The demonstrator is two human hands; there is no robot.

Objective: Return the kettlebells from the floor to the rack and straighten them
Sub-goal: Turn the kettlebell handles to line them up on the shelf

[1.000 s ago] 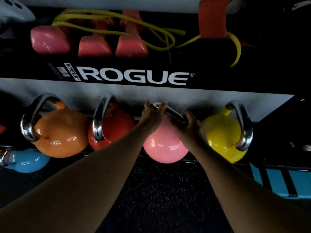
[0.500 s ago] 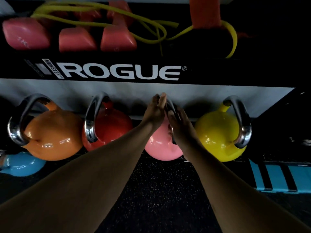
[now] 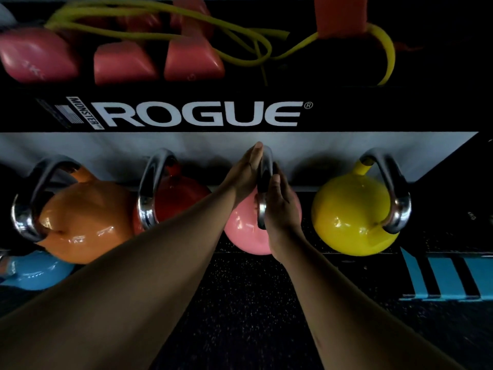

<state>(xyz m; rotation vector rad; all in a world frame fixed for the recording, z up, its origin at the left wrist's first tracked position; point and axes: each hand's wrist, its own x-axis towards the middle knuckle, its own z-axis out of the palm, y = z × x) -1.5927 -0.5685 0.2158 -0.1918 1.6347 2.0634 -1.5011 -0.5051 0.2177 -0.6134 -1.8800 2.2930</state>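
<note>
A pink kettlebell [image 3: 240, 232] sits on the lower shelf of the black rack [image 3: 346, 113], third in a row. Its chrome handle [image 3: 266, 162] stands edge-on to me, pointing front to back. My left hand [image 3: 244, 174] lies flat against the handle's left side, fingers straight. My right hand [image 3: 280, 209] presses flat on the right side, so the handle is clamped between both palms. An orange kettlebell [image 3: 88, 222] and a red kettlebell [image 3: 184, 198] stand to the left, a yellow kettlebell [image 3: 352, 217] to the right, all with handles turned much the same way.
A blue kettlebell [image 3: 37, 271] sits lower at the far left, partly cut off. Pink dumbbells [image 3: 122, 62], a yellow band [image 3: 240, 41] and an orange strap [image 3: 338, 14] lie on the upper shelf. Black speckled floor [image 3: 253, 303] is below; a blue striped object [image 3: 448, 279] is at the right.
The pink kettlebell's handle has turned from lying slanted across to standing edge-on, front to back. Both hands went from gripping it to pressing flat on its sides.
</note>
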